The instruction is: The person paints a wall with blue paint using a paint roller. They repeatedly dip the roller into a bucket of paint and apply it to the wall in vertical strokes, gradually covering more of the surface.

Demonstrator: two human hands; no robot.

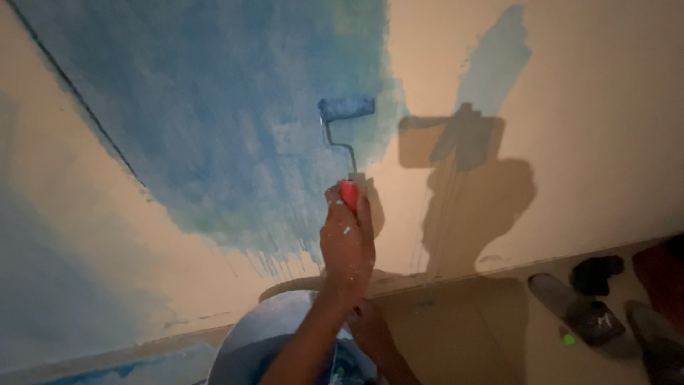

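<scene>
Dim room; cream wall [584, 142] partly covered in wet blue paint [214, 121], drips running from its lower edge. Paint roller [346, 108] lay pressed against the wall at the patch's right border, where blue met bare cream. Right hand [347, 246], paint-flecked, was clenched around the red handle [349, 194], arm extended upward for reach. Left hand [370, 328] rested low near a blue bucket [249, 342]; its grip couldn't be made out. Sandals [591, 317] lay on the floor [463, 335] to the right.

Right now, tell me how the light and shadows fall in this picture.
Head view: dim, warm light from behind the person; the hand and paint roller cast a hard dark shadow on the beige wall to their right. The blue paint patch looks soft and grainy. The sandals sit in gloom.
</scene>
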